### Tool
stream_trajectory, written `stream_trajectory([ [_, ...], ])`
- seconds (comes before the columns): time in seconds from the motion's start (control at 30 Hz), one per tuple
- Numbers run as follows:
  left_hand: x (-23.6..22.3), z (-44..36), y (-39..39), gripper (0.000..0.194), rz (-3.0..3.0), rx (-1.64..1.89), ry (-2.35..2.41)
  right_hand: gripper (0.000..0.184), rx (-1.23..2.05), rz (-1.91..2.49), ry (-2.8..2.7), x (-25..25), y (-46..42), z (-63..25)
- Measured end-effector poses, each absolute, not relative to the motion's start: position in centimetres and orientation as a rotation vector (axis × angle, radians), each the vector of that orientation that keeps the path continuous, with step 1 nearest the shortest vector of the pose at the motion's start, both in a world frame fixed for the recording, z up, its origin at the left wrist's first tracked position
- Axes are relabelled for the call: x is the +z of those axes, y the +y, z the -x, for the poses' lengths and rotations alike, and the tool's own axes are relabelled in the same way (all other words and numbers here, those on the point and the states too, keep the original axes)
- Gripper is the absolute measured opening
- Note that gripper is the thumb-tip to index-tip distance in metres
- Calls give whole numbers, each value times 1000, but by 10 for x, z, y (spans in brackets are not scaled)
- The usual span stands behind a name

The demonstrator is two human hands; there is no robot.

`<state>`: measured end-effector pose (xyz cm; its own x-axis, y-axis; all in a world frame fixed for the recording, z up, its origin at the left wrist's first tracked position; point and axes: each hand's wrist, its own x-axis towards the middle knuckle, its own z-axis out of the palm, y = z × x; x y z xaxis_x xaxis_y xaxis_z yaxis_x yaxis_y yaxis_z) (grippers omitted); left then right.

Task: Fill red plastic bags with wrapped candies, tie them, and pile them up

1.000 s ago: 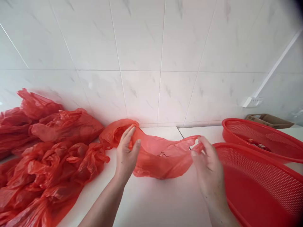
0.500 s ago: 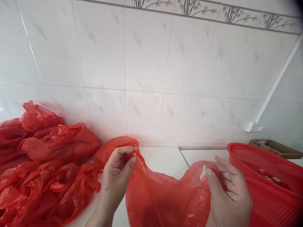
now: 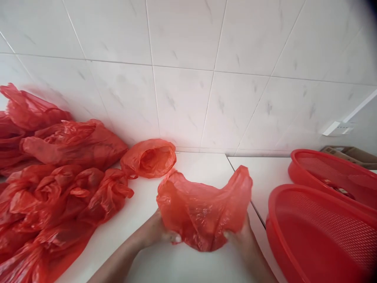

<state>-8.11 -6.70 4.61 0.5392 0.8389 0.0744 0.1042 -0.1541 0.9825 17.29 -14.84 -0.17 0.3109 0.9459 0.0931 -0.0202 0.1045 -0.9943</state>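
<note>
Between my hands is a red plastic bag, its two handle loops standing up at left and right. My left hand grips the bag low on its left side, the thumb in front and the other fingers hidden behind the plastic. On the opposite side my right hand holds it the same way, its thumb pressed on the front. Just behind, another red plastic bag lies on the white table with its mouth gaping toward me.
Several filled or crumpled red bags are heaped at the left against the tiled wall. On the right stand two red plastic baskets, the farther holding small items. Behind them are a cardboard box and a wall socket.
My hands have moved from the bag's handles down to its sides, and the bag now stands fully in view. The view has tilted downward, showing more of the table and baskets.
</note>
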Motion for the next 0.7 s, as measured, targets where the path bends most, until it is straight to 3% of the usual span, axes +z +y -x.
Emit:
stream_trajectory([
  [0.1,43,44,-64,17,-1448,710,721,59,1103,1187,-1038,22,-122,-161],
  [0.17,43,25,-57,23,-1356,866,788,41,1155,1204,-890,36,-107,-156],
  [0.23,42,14,-49,29,-1203,963,814,38,1135,1156,-682,44,-98,-155],
  [0.43,25,26,-36,39,-717,1044,710,43,1125,1166,-704,35,-95,-167],
  [0.57,26,41,-32,48,-890,951,438,63,999,1174,-923,39,-93,-170],
  [0.7,57,44,-23,63,-1088,886,255,83,1014,1118,-943,65,-77,-162],
])
